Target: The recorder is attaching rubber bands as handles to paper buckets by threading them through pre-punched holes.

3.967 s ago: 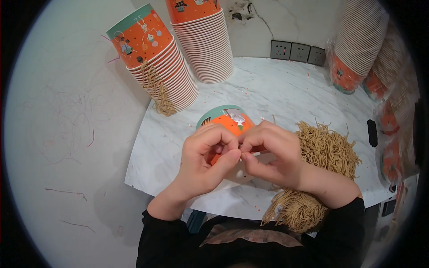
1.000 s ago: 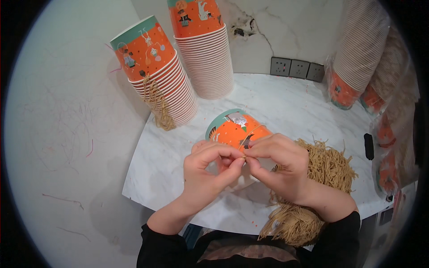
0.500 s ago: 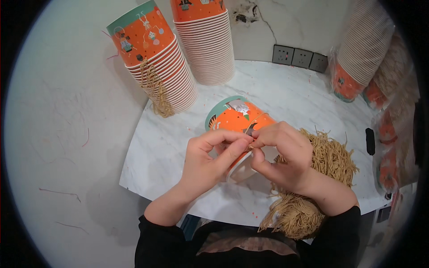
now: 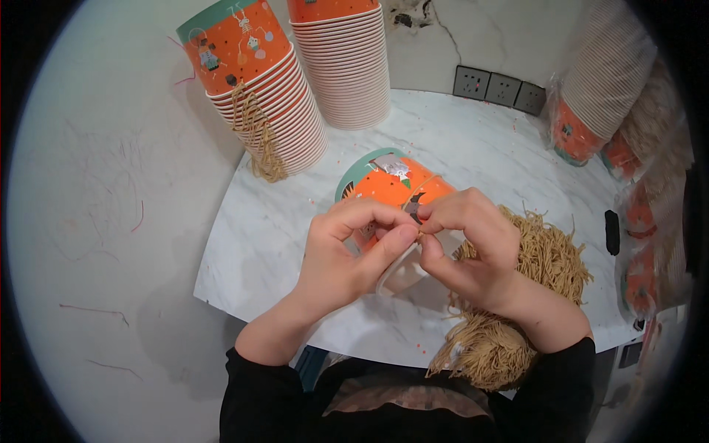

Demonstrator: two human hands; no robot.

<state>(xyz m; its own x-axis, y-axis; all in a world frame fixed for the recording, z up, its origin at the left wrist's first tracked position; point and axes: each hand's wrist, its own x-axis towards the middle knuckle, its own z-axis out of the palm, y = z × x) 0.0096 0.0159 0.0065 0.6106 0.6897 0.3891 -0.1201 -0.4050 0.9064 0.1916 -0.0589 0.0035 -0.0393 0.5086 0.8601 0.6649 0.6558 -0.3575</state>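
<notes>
An orange and green paper bucket [image 4: 377, 186] with cartoon prints lies tilted on its side in front of me. Its white inside shows below my fingers. A tan cord [image 4: 422, 184] runs across its printed side up to my fingertips. My left hand [image 4: 354, 247] pinches the cord at the bucket's rim, thumb against forefinger. Close against it, my right hand [image 4: 473, 247] pinches the same cord between thumb and forefinger. The fingers hide the exact spot where the cord meets the rim. Beside and under my right forearm lies a heap of tan cords [image 4: 550, 255].
A leaning stack of paper buckets [image 4: 284, 111] with tan cords draped on it stands back left, another stack [image 4: 343, 70] beside it. Plastic-wrapped bucket stacks [image 4: 605, 88] line the right. A bundled cord hank [image 4: 491, 358] lies at the table's [image 4: 258, 251] near edge; wall sockets [image 4: 502, 90] sit behind.
Both hands stay pinched on the cord at the rim, with small finger shifts. The view has moved slightly, so the stacks appear a little higher.
</notes>
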